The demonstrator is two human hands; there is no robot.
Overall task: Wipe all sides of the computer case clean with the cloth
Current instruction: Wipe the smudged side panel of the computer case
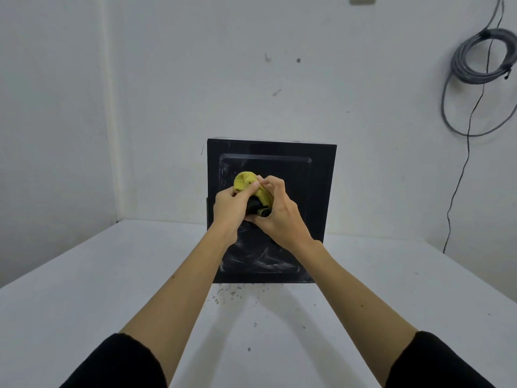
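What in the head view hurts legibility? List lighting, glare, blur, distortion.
Head view: flat, soft lighting, faint shadows; slight sheen on the computer case top, no harsh glare; wide-angle bending at the edges; mild overall softness; the dark item under the cloth stays unreadable.

The black computer case [307,191] stands on the white table [84,289] against the wall, its recessed side panel streaked with pale smears toward the camera, while the bunched yellow cloth [246,182] sits in front of that panel's upper-left part, above a dark patch.
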